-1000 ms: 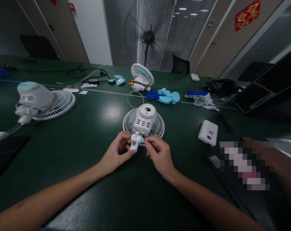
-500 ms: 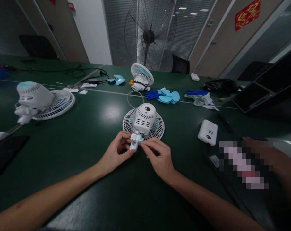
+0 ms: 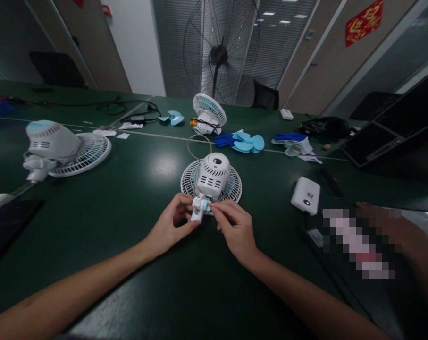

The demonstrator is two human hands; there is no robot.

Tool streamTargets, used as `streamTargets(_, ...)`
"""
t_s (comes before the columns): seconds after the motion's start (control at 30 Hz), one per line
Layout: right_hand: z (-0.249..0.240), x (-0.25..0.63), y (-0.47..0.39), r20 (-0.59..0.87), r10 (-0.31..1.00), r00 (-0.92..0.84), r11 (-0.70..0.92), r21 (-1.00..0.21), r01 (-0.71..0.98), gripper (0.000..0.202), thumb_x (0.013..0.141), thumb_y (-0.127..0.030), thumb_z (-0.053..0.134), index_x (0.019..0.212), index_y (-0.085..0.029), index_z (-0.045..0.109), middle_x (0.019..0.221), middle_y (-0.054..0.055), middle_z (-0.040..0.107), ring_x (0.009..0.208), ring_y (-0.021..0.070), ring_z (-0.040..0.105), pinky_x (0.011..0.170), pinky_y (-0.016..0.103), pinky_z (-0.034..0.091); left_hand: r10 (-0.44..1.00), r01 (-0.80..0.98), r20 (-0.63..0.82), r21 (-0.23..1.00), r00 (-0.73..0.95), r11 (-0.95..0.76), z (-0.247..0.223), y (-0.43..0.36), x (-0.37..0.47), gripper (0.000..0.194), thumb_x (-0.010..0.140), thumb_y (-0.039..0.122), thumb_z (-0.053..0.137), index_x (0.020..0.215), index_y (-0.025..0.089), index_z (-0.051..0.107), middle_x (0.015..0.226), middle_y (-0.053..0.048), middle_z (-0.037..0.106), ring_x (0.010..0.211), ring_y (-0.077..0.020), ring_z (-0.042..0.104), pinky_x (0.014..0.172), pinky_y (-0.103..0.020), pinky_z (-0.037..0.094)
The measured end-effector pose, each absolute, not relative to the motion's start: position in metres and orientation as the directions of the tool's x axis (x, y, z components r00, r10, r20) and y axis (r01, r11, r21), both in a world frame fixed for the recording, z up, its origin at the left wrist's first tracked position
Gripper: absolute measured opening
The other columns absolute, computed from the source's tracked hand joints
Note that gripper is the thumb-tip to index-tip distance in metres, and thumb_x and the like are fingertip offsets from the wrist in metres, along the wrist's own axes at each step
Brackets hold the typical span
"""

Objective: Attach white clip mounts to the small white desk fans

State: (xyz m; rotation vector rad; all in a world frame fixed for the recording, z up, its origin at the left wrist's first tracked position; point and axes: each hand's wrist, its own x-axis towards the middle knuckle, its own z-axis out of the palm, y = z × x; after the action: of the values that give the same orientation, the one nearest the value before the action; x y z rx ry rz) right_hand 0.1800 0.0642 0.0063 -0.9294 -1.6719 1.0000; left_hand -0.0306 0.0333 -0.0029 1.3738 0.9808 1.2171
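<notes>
A small white fan lies grille down on the green table, its motor housing upward and its clip-like neck joint toward me. My left hand is closed around the left side of that joint, thumb at its lower end. On the joint's right side sits a light-blue knob. My right hand pinches this knob between thumb and fingertips. A thin cable loops out behind the fan.
Another white fan lies at the left; a third fan stands at the back. Blue fan blades, gloves and a white power bank lie beyond and to the right. Another person's arm reaches in at the right.
My right fingers have shifted slightly and turned on the blue knob, which now shows differently. My left hand keeps its hold. The other person's arm at the right has moved a little.
</notes>
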Motion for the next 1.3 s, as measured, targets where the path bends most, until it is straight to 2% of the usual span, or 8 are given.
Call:
streamTargets(0.17, 0.004, 0.18, 0.07, 0.278, 0.926, -0.256, 0.323, -0.934, 0.153, 0.02, 0.101, -0.031, 0.063, 0.11, -0.023, 0.079, 0.103, 0.006, 0.07, 0.06, 0.0105, 0.058, 0.05, 0.026, 0.048, 0.973, -0.045, 0.166, 0.986, 0.162, -0.161, -0.003, 0.034, -0.03, 0.036, 0.089, 0.025, 0.078, 0.115, 0.021, 0.054, 0.121, -0.007, 0.052, 0.105, -0.0208, 0.057, 0.079, -0.031, 0.05)
streamTargets(0.47, 0.003, 0.179, 0.069, 0.296, 0.918, -0.265, 0.355, -0.909, 0.216, 0.015, 0.098, -0.028, 0.066, 0.1, -0.021, 0.079, 0.105, 0.008, 0.068, 0.077, 0.0166, 0.066, 0.055, 0.027, 0.054, 0.973, -0.031, 0.175, 0.984, 0.148, -0.173, -0.004, 0.034, -0.03, 0.036, 0.088, 0.027, 0.078, 0.115, 0.021, 0.054, 0.121, -0.008, 0.052, 0.104, -0.0211, 0.058, 0.077, -0.031, 0.051)
streamTargets(0.67, 0.006, 0.178, 0.067, 0.303, 0.911, -0.281, 0.365, -0.909, 0.202, 0.014, 0.097, -0.027, 0.066, 0.094, -0.02, 0.078, 0.102, 0.007, 0.065, 0.074, 0.0152, 0.064, 0.054, 0.026, 0.052, 0.972, -0.028, 0.176, 0.984, 0.155, -0.174, -0.004, 0.033, -0.03, 0.035, 0.09, 0.026, 0.077, 0.116, 0.021, 0.054, 0.121, -0.008, 0.052, 0.104, -0.0206, 0.058, 0.08, -0.032, 0.051)
streamTargets(1.03, 0.011, 0.18, 0.064, 0.328, 0.884, -0.335, 0.408, -0.889, 0.208, 0.016, 0.099, -0.029, 0.064, 0.099, -0.022, 0.078, 0.103, 0.006, 0.064, 0.074, 0.0146, 0.063, 0.056, 0.026, 0.051, 0.977, 0.003, 0.162, 0.986, 0.138, -0.164, -0.002, 0.03, -0.028, 0.038, 0.089, 0.026, 0.075, 0.119, 0.022, 0.052, 0.119, -0.009, 0.058, 0.104, -0.0226, 0.061, 0.082, -0.033, 0.052)
streamTargets(1.1, 0.011, 0.18, 0.064, 0.321, 0.886, -0.335, 0.401, -0.893, 0.205, 0.016, 0.099, -0.029, 0.063, 0.099, -0.022, 0.078, 0.103, 0.006, 0.064, 0.073, 0.0145, 0.063, 0.055, 0.026, 0.051, 0.979, 0.064, 0.173, 0.982, 0.105, -0.18, 0.0, 0.028, -0.029, 0.045, 0.092, 0.023, 0.07, 0.13, 0.025, 0.047, 0.118, -0.008, 0.061, 0.104, -0.023, 0.063, 0.086, -0.037, 0.053)
streamTargets(1.17, 0.011, 0.18, 0.064, 0.319, 0.889, -0.328, 0.396, -0.896, 0.202, 0.017, 0.1, -0.029, 0.063, 0.098, -0.022, 0.078, 0.102, 0.006, 0.064, 0.072, 0.0144, 0.062, 0.054, 0.026, 0.052, 0.972, 0.217, 0.23, 0.947, 0.054, -0.236, 0.005, 0.029, -0.032, 0.052, 0.092, 0.018, 0.064, 0.139, 0.027, 0.045, 0.123, -0.009, 0.061, 0.109, -0.0249, 0.063, 0.094, -0.042, 0.053)
streamTargets(1.23, 0.012, 0.18, 0.064, 0.314, 0.895, -0.317, 0.386, -0.901, 0.198, 0.017, 0.1, -0.03, 0.062, 0.098, -0.022, 0.077, 0.102, 0.007, 0.065, 0.073, 0.0149, 0.062, 0.055, 0.026, 0.054, 0.944, 0.428, 0.327, 0.848, 0.041, -0.312, 0.013, 0.034, -0.037, 0.052, 0.09, 0.015, 0.061, 0.14, 0.028, 0.052, 0.133, -0.01, 0.058, 0.119, -0.0286, 0.06, 0.103, -0.047, 0.049)
streamTargets(1.3, 0.012, 0.18, 0.064, 0.302, 0.901, -0.313, 0.372, -0.907, 0.198, 0.017, 0.1, -0.031, 0.063, 0.099, -0.021, 0.077, 0.103, 0.007, 0.065, 0.075, 0.0155, 0.063, 0.056, 0.026, 0.055, 0.916, 0.574, 0.393, 0.734, 0.077, -0.363, 0.02, 0.043, -0.044, 0.044, 0.091, 0.017, 0.061, 0.134, 0.028, 0.06, 0.134, -0.009, 0.059, 0.123, -0.0303, 0.058, 0.106, -0.049, 0.047)
